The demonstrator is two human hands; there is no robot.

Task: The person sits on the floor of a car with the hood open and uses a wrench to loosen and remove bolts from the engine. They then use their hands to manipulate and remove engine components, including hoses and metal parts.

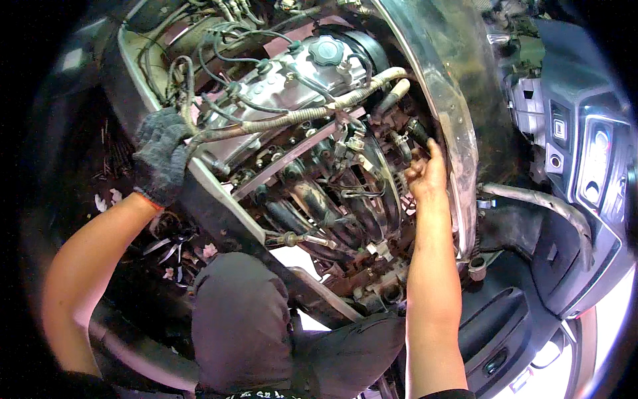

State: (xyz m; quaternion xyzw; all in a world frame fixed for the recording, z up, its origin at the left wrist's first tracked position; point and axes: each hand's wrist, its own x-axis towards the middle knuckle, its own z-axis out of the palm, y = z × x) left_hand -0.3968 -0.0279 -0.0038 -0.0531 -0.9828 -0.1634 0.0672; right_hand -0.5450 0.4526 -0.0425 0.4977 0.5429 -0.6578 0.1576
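A ribbed hose [292,122] and metal bar [299,153] obstruct the engine [276,83]; a gap [296,260] opens beside the rail [226,201].

You are working inside a vehicle opened up for mechanical work. Identify the location by the bare engine [272,86] in front of you, with its round filler cap [326,50], black wires [219,50] and ribbed hose [299,118], set within a metal frame [229,199]. To your right, note the door panel [492,332] and the grey plastic trim [608,159] with its switch [559,130]. Your dark work glove [159,146] and the pink scraps [210,251] on your left also suggest a repair area. Whether the vehicle stands in a workshop or outdoors cannot be determined.
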